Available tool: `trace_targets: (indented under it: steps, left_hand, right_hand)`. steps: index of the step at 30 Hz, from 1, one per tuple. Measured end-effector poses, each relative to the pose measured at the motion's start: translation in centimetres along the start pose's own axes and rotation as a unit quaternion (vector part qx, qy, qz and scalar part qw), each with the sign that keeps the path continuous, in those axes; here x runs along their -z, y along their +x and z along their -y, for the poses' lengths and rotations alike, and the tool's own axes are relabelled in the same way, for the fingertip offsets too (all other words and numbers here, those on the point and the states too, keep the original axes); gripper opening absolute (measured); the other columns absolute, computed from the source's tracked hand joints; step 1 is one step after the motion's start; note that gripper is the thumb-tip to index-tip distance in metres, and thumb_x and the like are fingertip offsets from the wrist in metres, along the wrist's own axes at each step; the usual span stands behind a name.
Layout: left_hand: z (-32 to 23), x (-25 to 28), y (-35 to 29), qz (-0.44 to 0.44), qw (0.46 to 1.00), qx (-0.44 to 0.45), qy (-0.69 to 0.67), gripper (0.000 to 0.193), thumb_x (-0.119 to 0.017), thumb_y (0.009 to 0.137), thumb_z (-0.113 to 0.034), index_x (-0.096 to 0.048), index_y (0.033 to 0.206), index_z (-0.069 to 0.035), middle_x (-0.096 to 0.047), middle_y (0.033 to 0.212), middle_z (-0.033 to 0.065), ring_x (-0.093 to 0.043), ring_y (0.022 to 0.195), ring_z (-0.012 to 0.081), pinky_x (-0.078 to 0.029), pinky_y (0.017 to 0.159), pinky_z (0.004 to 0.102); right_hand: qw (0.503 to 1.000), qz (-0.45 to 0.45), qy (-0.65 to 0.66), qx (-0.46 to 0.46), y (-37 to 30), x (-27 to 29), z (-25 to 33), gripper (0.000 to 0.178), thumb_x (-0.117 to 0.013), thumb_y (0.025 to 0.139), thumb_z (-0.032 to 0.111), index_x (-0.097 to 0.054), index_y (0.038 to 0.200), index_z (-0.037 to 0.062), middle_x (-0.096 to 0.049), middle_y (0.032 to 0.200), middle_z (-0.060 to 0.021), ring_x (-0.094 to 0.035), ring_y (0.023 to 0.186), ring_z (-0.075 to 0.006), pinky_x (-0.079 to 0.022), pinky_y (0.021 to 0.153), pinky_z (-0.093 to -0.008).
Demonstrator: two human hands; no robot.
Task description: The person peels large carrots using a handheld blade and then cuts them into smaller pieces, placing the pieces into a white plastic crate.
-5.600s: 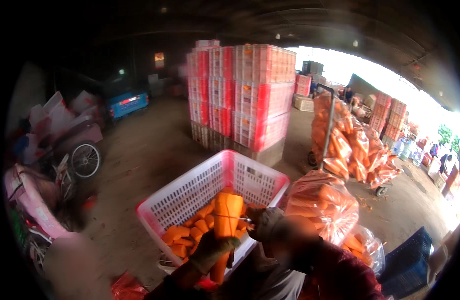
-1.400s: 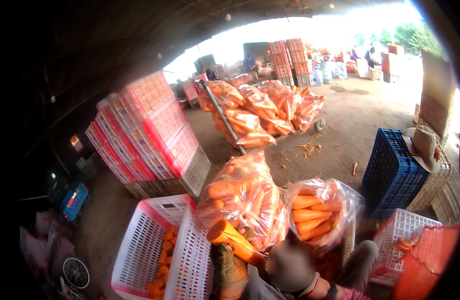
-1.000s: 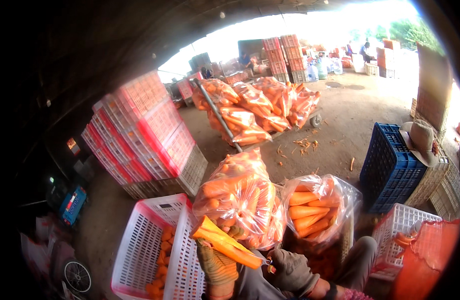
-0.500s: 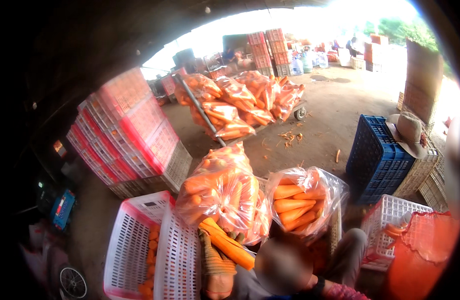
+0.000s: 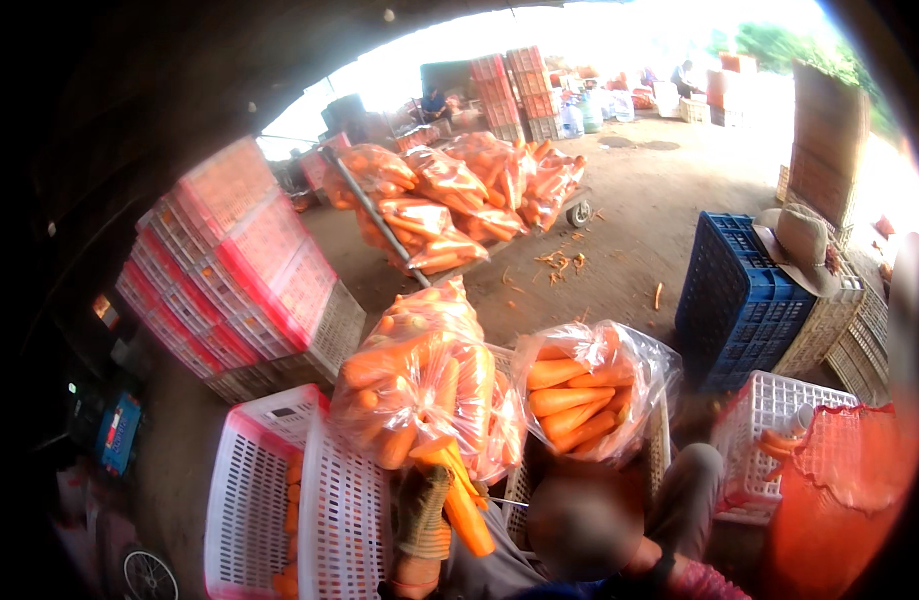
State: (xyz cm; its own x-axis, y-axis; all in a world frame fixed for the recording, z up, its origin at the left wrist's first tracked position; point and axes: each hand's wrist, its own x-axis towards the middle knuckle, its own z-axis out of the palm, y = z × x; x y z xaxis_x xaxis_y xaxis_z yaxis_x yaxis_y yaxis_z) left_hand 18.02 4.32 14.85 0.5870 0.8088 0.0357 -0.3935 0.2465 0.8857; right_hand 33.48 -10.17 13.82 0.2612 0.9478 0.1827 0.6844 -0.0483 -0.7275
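Note:
My left hand, in a striped knit glove, is closed around a few carrots, which slant down to the right over my lap. My right hand comes in from the lower right, with a dark band at its wrist; a round blurred patch hides its fingers. Left of that patch shows a thin pale strip, too small to name. Just beyond my hands stand a full clear bag of carrots and an open clear bag of carrots.
A white crate with some carrots inside is at my left. Stacked red and white crates rise behind it. Ahead is a cart of bagged carrots. On the right are blue crates, a hat and an orange mesh sack.
The carrots in my left hand have swung to point more steeply downward. The thin pale strip now shows beside the blurred patch. The whole view has shifted slightly.

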Motion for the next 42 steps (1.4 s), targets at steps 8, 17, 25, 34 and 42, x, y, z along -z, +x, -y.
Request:
trace_targets:
  steps: [8,17,25,34,42]
  left_hand:
    - [2.3,0.9,0.2,0.041,0.993,0.112,0.01,0.048,-0.064,0.082,-0.033,-0.046,0.111,0.0,-0.056,0.088,0.0159,-0.059,0.07,0.0309,-0.054,0.055,0.0431]
    - [5.8,-0.1,0.4,-0.039,0.979,0.143,-0.139,0.042,-0.065,0.083,-0.024,-0.048,0.114,-0.002,-0.058,0.096,0.016,-0.06,0.08,0.0328,-0.054,0.066,0.0491]
    - [8.9,0.9,1.8,-0.032,0.987,0.142,-0.062,0.052,-0.068,0.08,-0.025,-0.044,0.12,-0.003,-0.053,0.105,0.0161,-0.055,0.09,0.0309,-0.051,0.076,0.0487]
    - [9.0,0.8,2.2,0.008,0.959,0.252,-0.13,0.041,-0.063,0.084,-0.016,-0.046,0.117,0.001,-0.057,0.102,0.02,-0.06,0.082,0.034,-0.053,0.071,0.0486]
    - [10.3,-2.1,0.3,0.045,0.968,0.231,-0.083,0.03,-0.067,0.082,-0.015,-0.056,0.107,-0.001,-0.058,0.095,0.0029,-0.055,0.088,0.0126,-0.046,0.079,0.0246]
  right_hand:
    - [0.935,0.095,0.343,0.012,-2.9,-3.2,-8.0,0.025,-0.044,0.09,0.015,-0.043,0.113,0.0052,-0.052,0.104,-0.0089,-0.052,0.096,-0.0216,-0.042,0.08,-0.0309]
    - [0.886,0.074,0.457,0.028,-6.0,-4.0,-11.7,0.032,-0.039,0.095,0.013,-0.04,0.126,0.0045,-0.049,0.117,-0.006,-0.048,0.107,-0.0159,-0.041,0.091,-0.0262]
    - [0.925,-0.023,0.378,0.034,-6.9,-5.3,-13.8,0.03,-0.04,0.095,0.014,-0.043,0.123,0.0051,-0.05,0.114,-0.0044,-0.048,0.104,-0.0139,-0.041,0.09,-0.0254]
    - [0.995,-0.062,-0.011,0.081,-4.2,-1.7,-9.0,0.026,-0.045,0.084,0.016,-0.052,0.106,0.0033,-0.054,0.104,-0.0078,-0.051,0.096,-0.0196,-0.042,0.086,-0.0329]
    - [0.872,-0.145,-0.432,0.18,-0.8,-1.3,-5.3,0.025,-0.048,0.073,0.016,-0.06,0.088,0.0002,-0.057,0.088,-0.0132,-0.055,0.083,-0.0258,-0.044,0.08,-0.0386]
